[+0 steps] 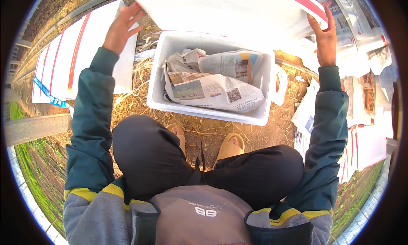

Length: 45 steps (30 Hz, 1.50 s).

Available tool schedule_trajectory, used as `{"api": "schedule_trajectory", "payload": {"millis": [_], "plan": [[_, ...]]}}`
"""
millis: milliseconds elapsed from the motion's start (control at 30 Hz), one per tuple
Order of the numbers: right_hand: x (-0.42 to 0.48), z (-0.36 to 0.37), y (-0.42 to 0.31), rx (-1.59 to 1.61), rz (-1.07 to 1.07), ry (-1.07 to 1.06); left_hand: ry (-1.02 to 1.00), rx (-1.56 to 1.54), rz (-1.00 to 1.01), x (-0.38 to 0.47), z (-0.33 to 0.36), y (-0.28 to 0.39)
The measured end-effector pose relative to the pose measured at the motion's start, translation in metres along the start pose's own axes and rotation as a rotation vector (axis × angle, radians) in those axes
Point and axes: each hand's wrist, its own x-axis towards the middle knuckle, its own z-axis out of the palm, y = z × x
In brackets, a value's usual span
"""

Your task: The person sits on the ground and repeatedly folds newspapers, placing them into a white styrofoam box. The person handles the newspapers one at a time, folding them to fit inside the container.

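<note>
In front of my knees a white foam box point(267, 95) stands uncovered, with bundles wrapped in newspaper point(216, 90) inside. Over its far side is a large white foam piece with a red band point(223, 12); glare hides whether it is a lid or another box. My right hand point(325, 37) grips this piece at its right end, thumb on the near side. At its left edge my left hand point(122, 29) has its fingers spread, the fingertips close to the edge; contact there is unclear.
A white foam box with red stripes point(86, 56) and a blue strap point(49, 92) stands on the left. Newspapers point(304, 114) and striped foam point(366, 146) lie on the right. Dry straw point(137, 82) covers soil around my slippers point(230, 146). A concrete beam point(38, 127) runs at left.
</note>
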Motion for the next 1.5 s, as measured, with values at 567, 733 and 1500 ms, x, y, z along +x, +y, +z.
{"api": "schedule_trajectory", "payload": {"millis": [567, 733, 1500], "plan": [[0.022, 0.011, -0.099, -0.874, -0.314, -0.538, -0.184, 0.468, -0.298, 0.079, 0.058, -0.137], [0.039, 0.035, -0.177, -0.771, -0.502, -0.332, 0.016, 0.767, 0.188, 0.07, 0.088, -0.059], [-0.293, -0.503, 0.014, 0.08, 0.551, 1.082, 0.155, 0.046, -0.071, 0.046, -0.037, -0.074]]}}
